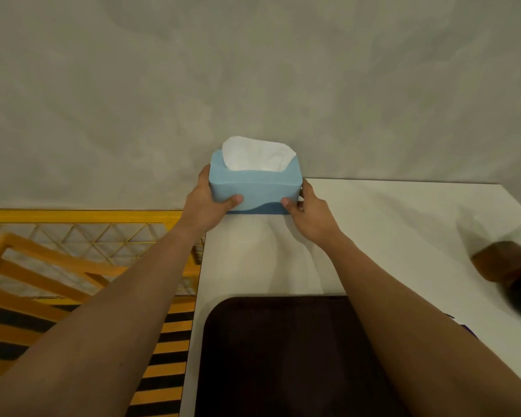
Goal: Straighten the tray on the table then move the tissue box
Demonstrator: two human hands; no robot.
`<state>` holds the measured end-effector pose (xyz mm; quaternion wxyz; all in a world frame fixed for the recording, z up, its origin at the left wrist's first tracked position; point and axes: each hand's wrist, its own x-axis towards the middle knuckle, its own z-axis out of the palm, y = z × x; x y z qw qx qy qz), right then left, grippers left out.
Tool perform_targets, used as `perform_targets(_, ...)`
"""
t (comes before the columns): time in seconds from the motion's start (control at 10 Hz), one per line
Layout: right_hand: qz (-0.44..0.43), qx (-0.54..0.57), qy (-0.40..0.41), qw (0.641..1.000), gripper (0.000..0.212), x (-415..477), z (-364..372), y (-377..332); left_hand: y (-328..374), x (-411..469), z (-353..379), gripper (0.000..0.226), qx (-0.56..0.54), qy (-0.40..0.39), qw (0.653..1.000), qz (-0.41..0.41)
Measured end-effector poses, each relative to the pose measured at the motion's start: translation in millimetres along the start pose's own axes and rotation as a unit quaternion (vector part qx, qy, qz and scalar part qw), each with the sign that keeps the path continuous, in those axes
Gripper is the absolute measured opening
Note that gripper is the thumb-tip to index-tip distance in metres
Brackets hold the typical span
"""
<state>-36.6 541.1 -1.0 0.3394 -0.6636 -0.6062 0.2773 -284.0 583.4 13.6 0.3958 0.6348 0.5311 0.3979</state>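
Note:
A light blue tissue box (254, 183) with a white tissue sticking out of its top stands at the far left corner of the white table (388, 230), against the grey wall. My left hand (206, 203) grips its left end and my right hand (309, 213) grips its right end, thumbs on the front face. A dark brown tray (277, 356) lies near me on the table, its edges parallel to the table's left edge; my right forearm crosses over its right side.
A blurred brown object (507, 263) sits at the table's right side. Left of the table are a yellow wire grid (82, 236), a yellow wooden chair frame (42, 275) and a yellow-and-black striped floor.

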Motion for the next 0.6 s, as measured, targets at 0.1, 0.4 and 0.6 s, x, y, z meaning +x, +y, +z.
perform_targets(0.1,0.003,-0.015,-0.003,1.0,0.067,4.8,-0.1,0.0,0.2,3.4,0.3,0.091,0.008,0.002,1.0,0.002)
perform_targets(0.4,0.013,-0.025,-0.006,1.0,0.066,9.6,0.1,-1.7,0.3,8.8,0.7,0.089,0.009,-0.006,1.0,-0.003)
perform_targets(0.6,0.026,-0.035,-0.012,0.999,0.067,9.5,-3.6,-8.5,8.4,6.1,-0.7,0.09,0.01,-0.017,1.0,-0.006)
